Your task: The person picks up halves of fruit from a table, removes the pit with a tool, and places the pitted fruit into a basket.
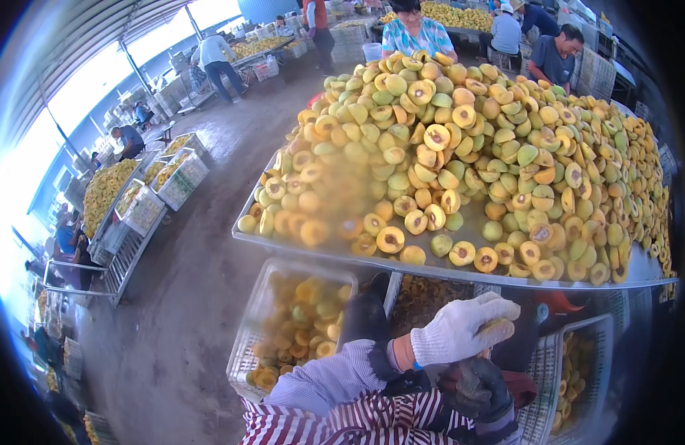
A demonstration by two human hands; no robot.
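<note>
Seen from the wearer's head, a white-gloved left hand (461, 326) is held above a dark-gloved right hand (477, 387), just in front of the bench's near edge, around its middle. The two overlap in view; whether they touch, or whether either is gripping anything, cannot be told, though something yellowish-brown, perhaps fruit or a stain, shows by the left fingertips. Halved fruits (505, 141), yellow-green outside and orange inside, are heaped high on the metal bench (645, 265), with loose ones lying along its near edge; some cut faces show a brown centre. Handling them well would probably call for a light grip, one half at a time, taking those by the near edge before they tip off. Below the bench's near left corner, a white slatted crate (242, 362) holds more halves. Right of it, a crate (393, 294) contains dark brown bits, too indistinct to identify. Beyond the right hand, another pale crate (603, 352) holds fruit halves. Farther off to the left, fruit-filled crates (185, 182) sit on a cart (131, 271).
</note>
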